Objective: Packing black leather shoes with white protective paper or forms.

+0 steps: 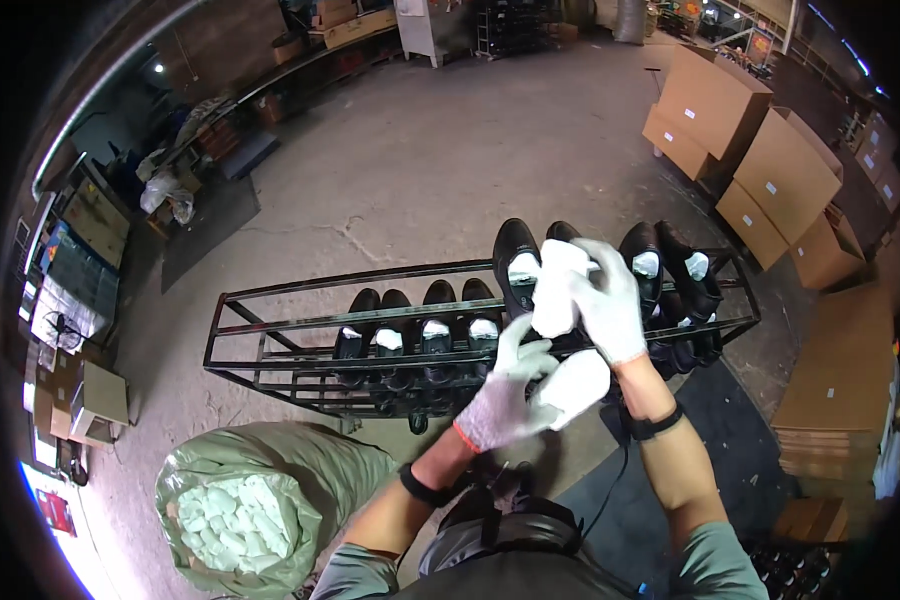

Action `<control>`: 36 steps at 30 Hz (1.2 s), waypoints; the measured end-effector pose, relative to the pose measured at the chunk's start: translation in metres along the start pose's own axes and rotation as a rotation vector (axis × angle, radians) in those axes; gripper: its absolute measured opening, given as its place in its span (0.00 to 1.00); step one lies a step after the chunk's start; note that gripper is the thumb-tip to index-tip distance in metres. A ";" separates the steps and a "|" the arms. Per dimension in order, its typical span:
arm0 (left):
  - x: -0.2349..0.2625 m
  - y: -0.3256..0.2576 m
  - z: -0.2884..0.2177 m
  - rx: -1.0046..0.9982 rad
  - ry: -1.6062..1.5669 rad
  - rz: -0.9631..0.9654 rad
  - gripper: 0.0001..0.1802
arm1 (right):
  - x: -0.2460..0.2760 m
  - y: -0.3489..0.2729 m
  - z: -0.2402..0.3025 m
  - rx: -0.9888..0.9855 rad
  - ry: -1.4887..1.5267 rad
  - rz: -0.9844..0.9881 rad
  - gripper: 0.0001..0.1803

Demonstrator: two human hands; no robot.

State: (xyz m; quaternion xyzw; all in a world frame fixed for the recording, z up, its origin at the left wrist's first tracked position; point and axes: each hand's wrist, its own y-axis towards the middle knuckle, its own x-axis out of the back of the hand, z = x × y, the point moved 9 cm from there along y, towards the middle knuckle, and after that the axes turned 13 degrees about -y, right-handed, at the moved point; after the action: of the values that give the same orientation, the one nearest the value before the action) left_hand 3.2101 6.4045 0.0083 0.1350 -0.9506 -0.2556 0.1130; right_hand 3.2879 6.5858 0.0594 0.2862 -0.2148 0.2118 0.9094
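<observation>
My left hand (500,396), in a whitish knit glove, grips a white stuffing wad (576,388) beside its thumb. A second white wad (557,300), longer in shape, is in the fingers of my right hand (612,308), gloved too. Both hands hover over the near side of a black metal shoe rack (345,318). Just beyond them a black shoe (515,245) leans on the top rails with white stuffing in its opening. My right hand partly covers another black shoe (562,231). Two stuffed shoes (676,262) stand to its right.
Several stuffed black shoes (437,335) fill a lower level at the left. An olive sack (315,470) at lower left holds many pale wads (232,525). Cardboard boxes (785,185) line the right side, with flat stacked cardboard (835,370) nearer. A dark mat (660,500) lies underfoot.
</observation>
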 end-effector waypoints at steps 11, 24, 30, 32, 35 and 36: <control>0.010 0.011 0.085 0.379 0.351 0.437 0.24 | -0.100 0.009 0.031 0.510 -0.761 -0.091 0.23; 0.007 0.012 0.084 0.245 0.383 0.340 0.26 | -0.087 0.008 -0.008 0.379 -0.521 0.131 0.34; 0.002 0.017 0.074 0.316 0.293 0.373 0.25 | -0.094 0.012 0.002 0.261 -0.486 0.339 0.26; 0.001 0.012 0.078 0.272 0.267 0.330 0.23 | -0.095 0.018 0.022 0.428 -0.532 0.343 0.22; 0.019 0.012 0.061 0.184 0.213 0.165 0.22 | -0.092 0.016 0.007 0.389 -0.510 0.297 0.20; 0.018 -0.009 0.095 0.011 0.215 0.172 0.23 | -0.101 0.013 0.012 0.403 -0.505 0.301 0.20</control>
State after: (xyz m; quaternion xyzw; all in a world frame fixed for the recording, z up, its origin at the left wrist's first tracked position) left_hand 3.1682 6.4341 -0.0736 0.0804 -0.9424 -0.2239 0.2352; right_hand 3.1953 6.5616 0.0221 0.4685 -0.4265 0.3042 0.7114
